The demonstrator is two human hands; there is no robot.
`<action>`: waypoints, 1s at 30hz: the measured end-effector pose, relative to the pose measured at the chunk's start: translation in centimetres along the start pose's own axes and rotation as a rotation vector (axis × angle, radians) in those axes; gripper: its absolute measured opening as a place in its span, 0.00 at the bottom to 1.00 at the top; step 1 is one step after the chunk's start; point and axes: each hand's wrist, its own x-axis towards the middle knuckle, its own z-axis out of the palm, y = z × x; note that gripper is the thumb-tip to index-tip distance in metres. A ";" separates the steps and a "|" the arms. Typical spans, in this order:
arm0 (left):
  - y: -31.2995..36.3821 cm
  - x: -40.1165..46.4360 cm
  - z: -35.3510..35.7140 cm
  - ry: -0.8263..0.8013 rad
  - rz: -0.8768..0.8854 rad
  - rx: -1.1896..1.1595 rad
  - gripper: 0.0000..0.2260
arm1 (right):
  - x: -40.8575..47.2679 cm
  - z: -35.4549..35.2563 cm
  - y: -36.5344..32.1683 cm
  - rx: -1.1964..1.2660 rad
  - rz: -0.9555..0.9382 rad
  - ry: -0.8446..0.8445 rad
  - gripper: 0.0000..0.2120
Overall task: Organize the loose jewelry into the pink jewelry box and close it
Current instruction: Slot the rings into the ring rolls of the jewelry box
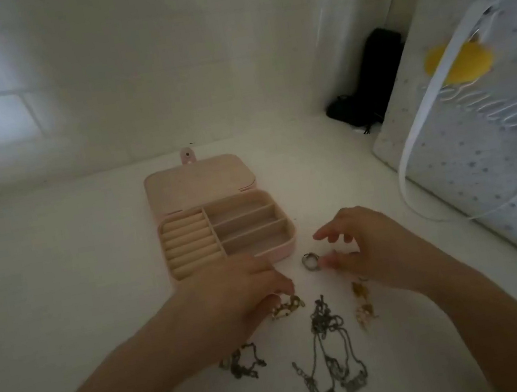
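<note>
Closest to the person, a tangled silver chain [327, 361] lay loose on the white table [62, 294], with a smaller dark chain [242, 361] to its left and some gold earrings [364, 304] to its right. The left hand [232, 295] was curled down with its fingertips touching a gold bracelet [286, 306], though it was hard to tell if they had truly pinched it. The right hand [370, 246] was spread loose and holding nothing; a silver ring [310, 261] lay on the table right beside its thumb tip (maybe touching, the picture was blurry). Just past both hands sat the pink jewelry box [219, 215], lid open, all its slots bare. Far off to the right stood a dotted bag [488, 159] and a black pouch [368, 83].
</note>
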 end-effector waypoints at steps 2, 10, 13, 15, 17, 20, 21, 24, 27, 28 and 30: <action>0.1 0.6 0.1 -0.033 -0.021 -0.030 0.13 | 0.3 0.4 -0.3 -0.074 -0.017 -0.048 0.18; 0.1 2.7 1.2 0.175 -0.217 -0.090 0.15 | 0.0 1.3 -1.3 0.016 -0.132 0.091 0.11; 0.6 4.0 1.2 0.245 -0.359 -0.281 0.15 | -0.3 0.9 -2.2 0.178 -0.195 0.215 0.11; 0.7 4.6 0.7 0.261 -0.401 -0.432 0.12 | -0.5 0.7 -2.9 0.245 -0.272 0.271 0.14; 0.3 4.3 -0.2 0.304 -0.414 -0.484 0.09 | -0.5 0.5 -3.1 0.310 -0.252 0.283 0.18; -1.5 2.8 -1.8 0.423 -0.481 -0.446 0.08 | -0.2 0.2 -2.1 0.129 -0.126 0.237 0.14; -2.3 2.1 -2.2 0.445 -0.490 -0.411 0.10 | -0.1 0.2 -1.6 0.009 -0.101 0.188 0.15; -4.4 -0.1 -2.8 0.451 -0.527 -0.292 0.13 | 0.3 0.8 -0.7 -0.194 -0.084 0.014 0.19; -5.7 -2.1 -2.6 0.426 -0.569 -0.265 0.13 | 0.7 1.1 -1.1 -0.151 -0.054 -0.047 0.15; -5.8 -2.6 -2.3 0.414 -0.578 -0.271 0.13 | 0.8 1.2 -1.2 -0.114 -0.052 -0.053 0.13; -5.7 -3.3 -1.7 0.398 -0.586 -0.302 0.12 | 0.8 1.2 -1.3 -0.024 -0.061 -0.042 0.09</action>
